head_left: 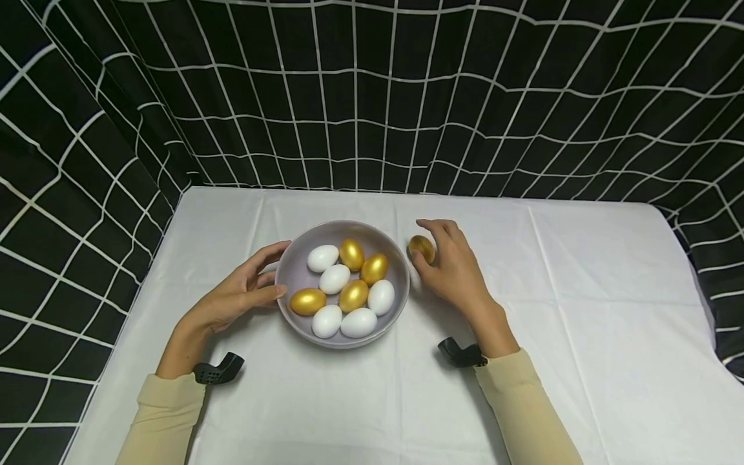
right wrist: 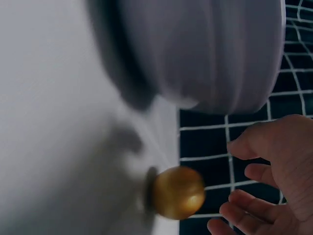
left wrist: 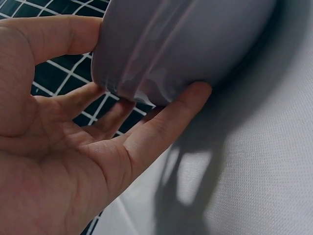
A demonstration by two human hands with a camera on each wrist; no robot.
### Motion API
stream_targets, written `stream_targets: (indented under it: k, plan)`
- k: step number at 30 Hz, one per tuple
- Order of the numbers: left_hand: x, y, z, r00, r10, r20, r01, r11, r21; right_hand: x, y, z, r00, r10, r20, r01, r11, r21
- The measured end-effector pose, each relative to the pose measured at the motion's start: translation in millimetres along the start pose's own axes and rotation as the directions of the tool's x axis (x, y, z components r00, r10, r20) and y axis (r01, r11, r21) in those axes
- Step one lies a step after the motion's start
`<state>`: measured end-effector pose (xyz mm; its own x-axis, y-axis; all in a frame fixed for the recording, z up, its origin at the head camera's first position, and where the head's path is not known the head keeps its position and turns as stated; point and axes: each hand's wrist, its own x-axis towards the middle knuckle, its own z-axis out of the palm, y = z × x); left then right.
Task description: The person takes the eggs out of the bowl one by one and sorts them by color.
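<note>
A shallow lilac-grey bowl (head_left: 344, 343) holds several white eggs (head_left: 334, 279) and several gold eggs (head_left: 308, 301). At its left side my left hand (head_left: 244, 289) touches the bowl, thumb at the rim and fingers spread along the outer wall. The left wrist view shows the little finger low against the bowl's outside (left wrist: 195, 44). Just right of the bowl, one gold egg (head_left: 422, 248) is on the white cloth. My right hand (head_left: 450, 268) is beside this egg, thumb and fingers parted. In the right wrist view a gap shows between the fingertips and the gold egg (right wrist: 179, 193).
A white cloth (head_left: 581, 310) covers the table. Black curtains with a white grid (head_left: 372, 97) hang behind it and at both sides. A dark wrist device (head_left: 219, 369) is strapped to the left wrist, and another device (head_left: 460, 352) to the right.
</note>
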<state>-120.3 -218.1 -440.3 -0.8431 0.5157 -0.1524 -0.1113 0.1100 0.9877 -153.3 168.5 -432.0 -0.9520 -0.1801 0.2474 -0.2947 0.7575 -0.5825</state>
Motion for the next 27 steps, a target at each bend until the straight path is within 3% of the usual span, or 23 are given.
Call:
stream_targets:
  k: [10,19,27]
  plan:
    - [0.8,-0.3,0.3,1.0,0.0,0.001,0.0,1.0,-0.014,9.5,-31,-16,0.996,-0.09,0.026,0.088,0.993,0.072]
    - [0.6,-0.2,-0.1,1.0,-0.01,-0.002,0.01,1.0,-0.008,24.2,-48,-25,0.983,-0.157,0.101,0.136,0.973,0.184]
    - [2.0,-1.0,-0.8,1.0,-0.012,0.001,0.012,1.0,-0.011,31.1,-63,-27,0.963,-0.184,0.196,0.139,0.965,0.221]
